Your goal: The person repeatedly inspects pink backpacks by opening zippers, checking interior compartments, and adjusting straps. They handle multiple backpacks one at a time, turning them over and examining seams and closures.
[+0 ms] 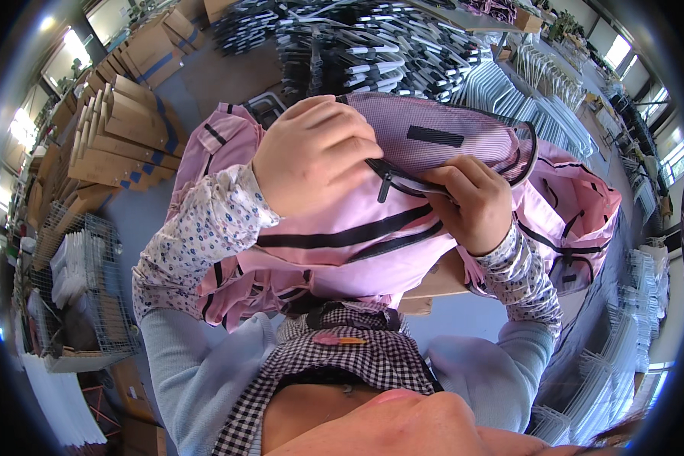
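A pink fabric bag point(334, 266) with black trim lies spread before me. Its mesh panel point(425, 121) carries a black rectangular patch and is edged with black binding. My left hand point(319, 152) is closed at the panel's left side, its fingertips curled down near the zipper; what they grip is hidden under the hand. A black zipper pull point(384, 187) hangs between my two hands. To the right, my right hand point(473, 199) pinches the panel's black zipper edge between thumb and fingers. More pink fabric with black piping point(585, 205) spreads out beyond my right wrist.
Folded metal frames point(372, 61) are heaped just past the bag. Bent white metal tubes point(509, 91) stand at the far right, with more stacked at the lower right. Flattened cardboard boxes point(121, 129) lean at the left, above a wire cage point(83, 281) holding white pieces.
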### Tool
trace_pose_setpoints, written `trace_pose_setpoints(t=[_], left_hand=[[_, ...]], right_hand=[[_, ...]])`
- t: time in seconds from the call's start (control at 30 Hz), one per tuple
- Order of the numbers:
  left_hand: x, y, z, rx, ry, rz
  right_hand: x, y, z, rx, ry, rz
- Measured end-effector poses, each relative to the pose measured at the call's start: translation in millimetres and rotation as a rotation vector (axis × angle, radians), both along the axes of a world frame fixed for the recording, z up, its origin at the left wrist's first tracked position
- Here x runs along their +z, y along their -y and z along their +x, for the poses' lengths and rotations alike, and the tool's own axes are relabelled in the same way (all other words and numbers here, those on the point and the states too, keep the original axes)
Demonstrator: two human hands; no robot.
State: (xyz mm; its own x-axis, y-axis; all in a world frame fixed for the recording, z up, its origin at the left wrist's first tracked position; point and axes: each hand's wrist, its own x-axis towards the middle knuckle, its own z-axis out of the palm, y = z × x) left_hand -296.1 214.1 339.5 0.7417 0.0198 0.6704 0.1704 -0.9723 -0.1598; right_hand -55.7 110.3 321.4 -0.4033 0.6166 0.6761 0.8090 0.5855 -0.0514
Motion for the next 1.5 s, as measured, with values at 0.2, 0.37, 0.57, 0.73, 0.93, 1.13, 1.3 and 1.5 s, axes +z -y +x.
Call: trace_pose_setpoints(t=[0.2, 0.37, 0.57, 0.73, 0.93, 1.13, 1.3, 1.5], left_hand=[[-8.4, 11.4, 11.2, 0.061, 0.091, 0.29], [-23.2, 29.0, 16.3, 0.228, 0.136, 0.173], [-34.4, 27.2, 14.1, 0.169, 0.106, -0.005], [-10.5, 8.4, 0.1, 0.228, 0.146, -0.005], [-4.8, 31.5, 11.2, 0.181, 0.182, -0.28], [-1.8, 45.9, 19.5, 0.097, 0.056, 0.074], [8.7, 39.5, 9.9, -0.037, 0.068, -0.039], [13.0, 18.7, 11.6, 0.024, -0.046, 0.13]], right_hand=[[8.4, -1.2, -5.9, 0.072, -0.091, 0.083], [11.8, 4.2, -12.5, 0.117, -0.12, 0.106], [11.1, 5.7, -3.2, 0.051, 0.218, 0.305], [8.1, 17.6, 4.8, -0.049, 0.335, 0.29], [-6.5, 0.9, -25.9, -0.115, 0.042, 0.193], [-20.3, -17.6, -47.1, 0.047, -0.316, 0.223], [-26.3, -15.0, -45.8, 0.002, -0.288, 0.322], [-24.6, -18.5, -32.7, 0.112, -0.098, 0.389]])
